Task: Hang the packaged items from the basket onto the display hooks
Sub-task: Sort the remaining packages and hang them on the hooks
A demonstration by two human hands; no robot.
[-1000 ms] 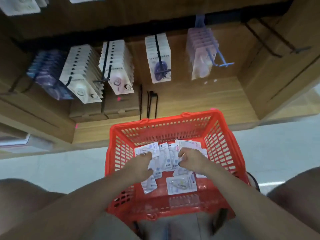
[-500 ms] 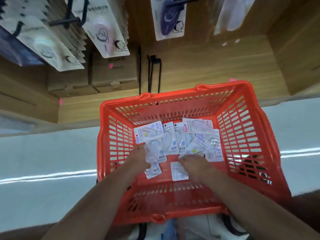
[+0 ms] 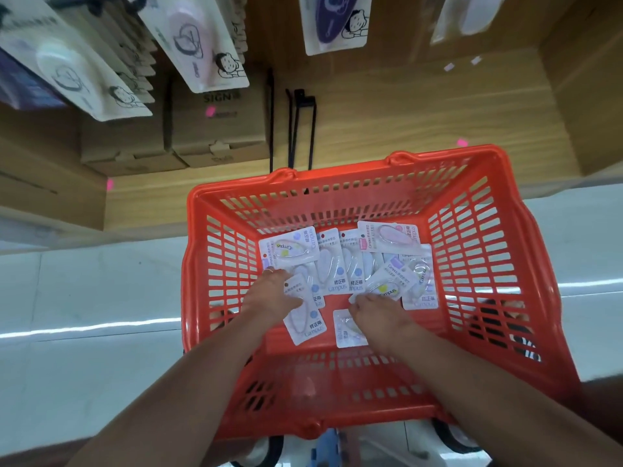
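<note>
Nearest camera, both forearms reaching into red basket [image 3: 478, 257]. Left hand [image 3: 269, 294] pressing on packaged items [image 3: 337, 267] strewn across basket floor; right hand [image 3: 379, 313] on another packet, fingers curled, grip unclear. Beyond, cardboard boxes [image 3: 215, 129], hanging packs [image 3: 199, 42].

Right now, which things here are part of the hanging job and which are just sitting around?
Job:
red basket
packets in it
left hand
right hand
empty black hook

Idle:
cardboard boxes
packs already hanging
</note>
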